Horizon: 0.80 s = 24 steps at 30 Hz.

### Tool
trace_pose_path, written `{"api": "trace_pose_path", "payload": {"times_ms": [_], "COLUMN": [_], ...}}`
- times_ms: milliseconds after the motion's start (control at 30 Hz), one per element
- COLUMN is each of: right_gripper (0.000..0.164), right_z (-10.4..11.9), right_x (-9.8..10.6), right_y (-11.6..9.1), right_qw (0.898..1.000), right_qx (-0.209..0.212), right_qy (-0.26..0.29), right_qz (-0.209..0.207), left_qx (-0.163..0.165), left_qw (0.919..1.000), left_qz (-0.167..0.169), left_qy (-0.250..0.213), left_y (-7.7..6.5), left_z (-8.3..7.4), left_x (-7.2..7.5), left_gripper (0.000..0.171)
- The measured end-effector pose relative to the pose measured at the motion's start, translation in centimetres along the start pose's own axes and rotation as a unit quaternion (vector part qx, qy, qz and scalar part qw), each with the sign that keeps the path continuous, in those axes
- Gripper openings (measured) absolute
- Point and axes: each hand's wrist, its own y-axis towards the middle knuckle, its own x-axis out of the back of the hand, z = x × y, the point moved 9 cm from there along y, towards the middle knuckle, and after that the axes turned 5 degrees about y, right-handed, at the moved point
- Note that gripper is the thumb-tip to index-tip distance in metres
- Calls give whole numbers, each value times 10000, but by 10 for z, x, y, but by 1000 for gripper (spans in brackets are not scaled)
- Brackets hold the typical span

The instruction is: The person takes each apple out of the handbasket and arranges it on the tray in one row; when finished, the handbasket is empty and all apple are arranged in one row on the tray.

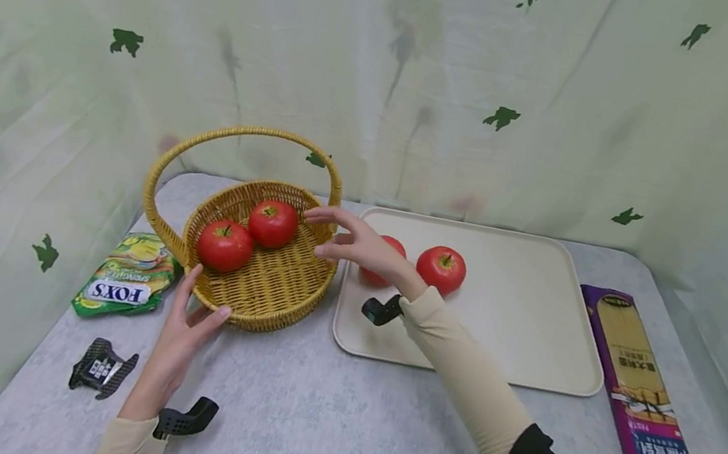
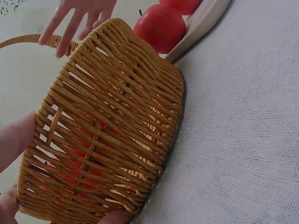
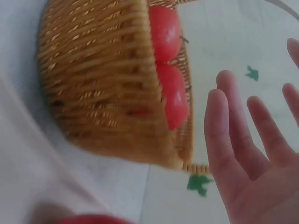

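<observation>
A round wicker basket with a tall arched handle stands at the left of the table. Two red apples, a front one and a back one, lie inside it. My left hand holds the basket's near left side, thumb at the rim. My right hand hovers over the basket's right edge with nothing in it, its fingers spread apart in the right wrist view. Under and beside my right wrist, two more apples sit on a beige tray; one apple shows whole, the other is partly covered by the hand.
Left of the basket lies a green Fox's candy bag, partly behind the rim. A small black packet is nearer the front left. Along the tray's right side lies a long purple and gold package. A patterned curtain hangs behind the table.
</observation>
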Motion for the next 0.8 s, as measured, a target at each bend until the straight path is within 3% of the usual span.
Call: {"api": "trace_pose_path", "payload": {"times_ms": [167, 400, 800], "right_gripper": [59, 57, 63], "right_z": [-3, -16, -40], "right_x": [-15, -18, -18], "right_y": [25, 54, 80], "right_qw": [9995, 9961, 9820], "right_qx": [-260, -711, -1367], "right_qy": [138, 472, 1041], "right_qz": [72, -235, -781], "left_qx": [-8, -30, -63], "left_qw": [10000, 10000, 10000], "left_qz": [13, 9, -31], "left_qy": [45, 13, -42], "left_y": [0, 0, -1], "left_z": [0, -1, -1], "left_x": [-1, -1, -1], "left_gripper": [83, 83, 82]}}
